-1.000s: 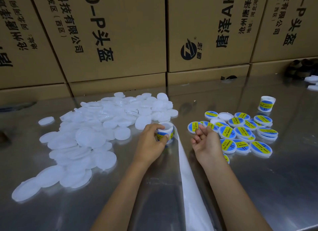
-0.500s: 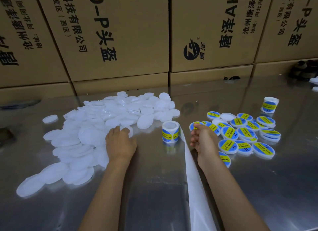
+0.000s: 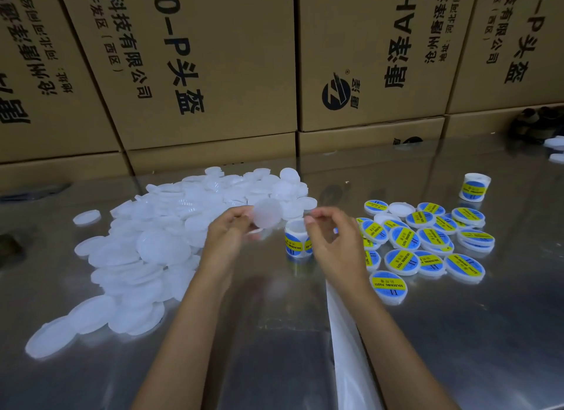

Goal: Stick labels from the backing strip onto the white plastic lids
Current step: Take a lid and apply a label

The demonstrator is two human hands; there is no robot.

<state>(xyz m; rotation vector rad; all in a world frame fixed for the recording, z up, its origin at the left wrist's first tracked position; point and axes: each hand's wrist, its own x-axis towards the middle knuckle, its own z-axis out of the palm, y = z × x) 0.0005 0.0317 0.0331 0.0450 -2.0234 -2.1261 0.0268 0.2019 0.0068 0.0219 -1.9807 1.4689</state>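
My left hand point(image 3: 229, 235) holds one plain white lid point(image 3: 268, 212) by its edge, lifted above the steel table. My right hand point(image 3: 331, 238) is raised just right of it, fingers curled, thumb and forefinger pinching a label that the fingers mostly hide. Between the hands the label roll point(image 3: 296, 241) stands upright, and its white backing strip point(image 3: 345, 348) trails toward me. A heap of unlabelled white lids point(image 3: 146, 251) lies on the left. Several lids with blue and yellow labels point(image 3: 427, 241) lie on the right.
A second label roll point(image 3: 474, 187) stands at the far right. Stacked cardboard boxes point(image 3: 213, 74) wall off the back of the steel table point(image 3: 488, 333). A few loose white lids point(image 3: 554, 144) lie at the right edge, next to a dark object point(image 3: 534, 122).
My left hand left the roll, reached into the white lid heap and lifted one lid. My right hand rose from the table toward that lid.
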